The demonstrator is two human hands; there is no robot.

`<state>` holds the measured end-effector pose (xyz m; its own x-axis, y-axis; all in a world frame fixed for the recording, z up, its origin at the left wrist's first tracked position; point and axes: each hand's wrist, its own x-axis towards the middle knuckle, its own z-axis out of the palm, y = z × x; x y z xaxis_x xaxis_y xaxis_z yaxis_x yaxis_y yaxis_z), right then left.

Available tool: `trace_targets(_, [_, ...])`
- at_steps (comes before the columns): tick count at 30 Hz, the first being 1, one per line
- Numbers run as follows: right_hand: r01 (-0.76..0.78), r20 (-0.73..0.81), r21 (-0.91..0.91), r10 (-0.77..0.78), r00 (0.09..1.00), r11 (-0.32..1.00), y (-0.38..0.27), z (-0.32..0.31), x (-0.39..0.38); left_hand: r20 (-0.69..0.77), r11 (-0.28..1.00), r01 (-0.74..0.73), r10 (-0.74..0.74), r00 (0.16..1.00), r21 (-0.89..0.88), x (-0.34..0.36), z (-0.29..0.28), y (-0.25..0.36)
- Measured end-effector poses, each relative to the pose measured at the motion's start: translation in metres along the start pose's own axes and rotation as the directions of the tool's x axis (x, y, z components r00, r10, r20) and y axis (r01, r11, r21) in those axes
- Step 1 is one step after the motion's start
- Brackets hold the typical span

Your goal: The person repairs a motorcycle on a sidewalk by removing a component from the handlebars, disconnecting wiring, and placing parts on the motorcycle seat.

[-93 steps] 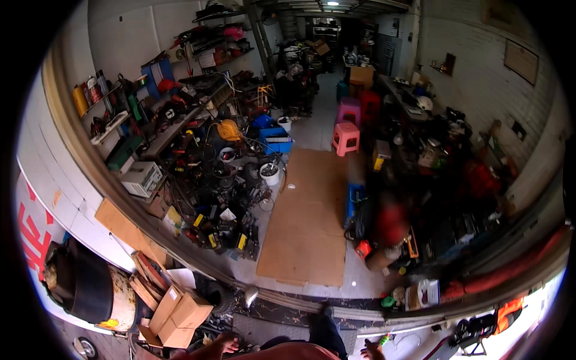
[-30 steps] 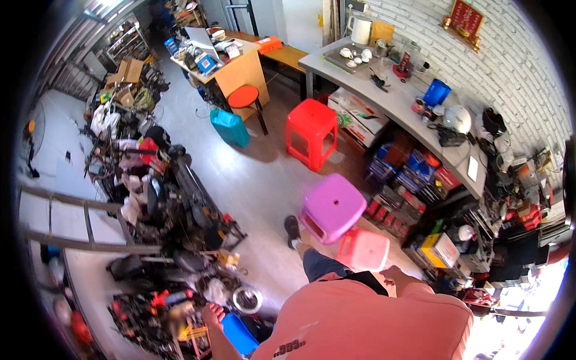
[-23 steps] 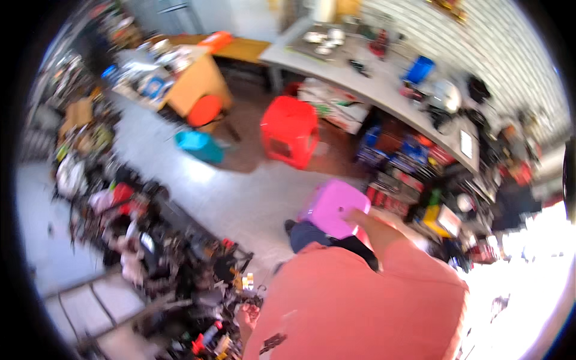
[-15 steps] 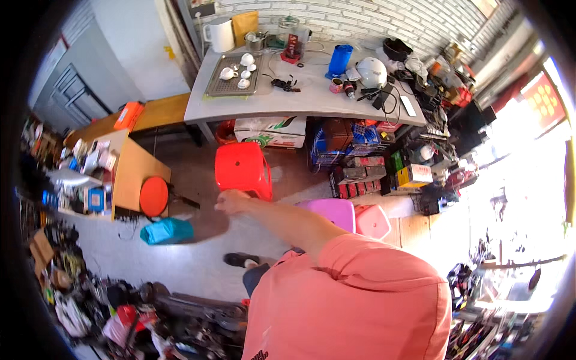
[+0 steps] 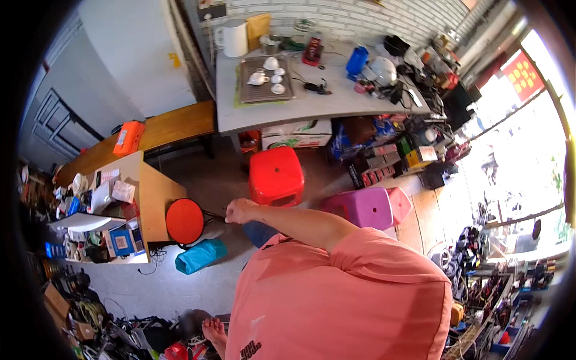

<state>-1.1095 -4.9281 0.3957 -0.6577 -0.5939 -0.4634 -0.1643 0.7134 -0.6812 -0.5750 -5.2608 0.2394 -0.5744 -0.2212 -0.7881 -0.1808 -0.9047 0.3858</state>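
Note:
My right arm, in a pink sleeve, reaches leftward across my body. Its hand (image 5: 241, 212) is closed in mid-air, and whatever it may hold is hidden. Just beyond it is a red plastic stool (image 5: 276, 174); a stool with a round orange-red seat (image 5: 185, 221) and dark legs stands to its left. My left hand (image 5: 214, 330) shows low in the picture beside my shirt, its fingers partly spread and nothing seen in it. It is near a pile of mixed goods (image 5: 150, 330). A teal bag (image 5: 201, 257) lies on the floor between the hands and the desk.
A long grey table (image 5: 336, 107) stands ahead, bearing a tea tray (image 5: 249, 93), a white kettle (image 5: 234, 39) and a white helmet (image 5: 383, 71). At left are a cluttered desk (image 5: 162, 192) and a wooden bench (image 5: 174, 123). Purple (image 5: 375, 210) and pink stools (image 5: 399, 204) are at right.
The room's contents have shifted right and partly down in view as I turned left. My right hand now appears further from the red stool, and my left hand has come into view.

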Motion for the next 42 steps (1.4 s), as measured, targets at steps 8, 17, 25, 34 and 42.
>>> trace_targets(8, [0.212, 0.011, -0.056, -0.212, 0.977, 0.976, -0.091, -0.037, 0.156, -0.006, 0.992, -0.009, 0.008, 1.0, -0.128, 0.078, 0.042, -0.074])
trace_targets(17, [0.583, 0.25, -0.233, -0.532, 0.809, 0.778, -0.245, -0.073, 0.458, -0.716, 0.938, -0.093, -0.188, 0.673, -0.334, 0.056, 0.188, -0.208])
trace_targets(25, [0.646, 0.466, -0.407, -0.462, 0.755, 0.646, -0.375, -0.036, 0.668, -0.704, 0.655, -0.41, -0.272, 0.656, -0.635, 0.107, 0.389, -0.168])
trace_targets(34, [0.842, 0.489, -0.516, -0.752, 0.443, 0.16, -0.501, 0.045, 0.826, -0.73, 0.626, -0.404, -0.438, 0.526, -0.667, 0.121, 0.572, -0.149])
trace_targets(42, [0.867, 0.618, -0.499, -0.703, 0.351, -0.006, -0.538, 0.099, 0.858, -0.674, 0.552, -0.39, -0.55, 0.494, -0.737, 0.135, 0.68, -0.139])
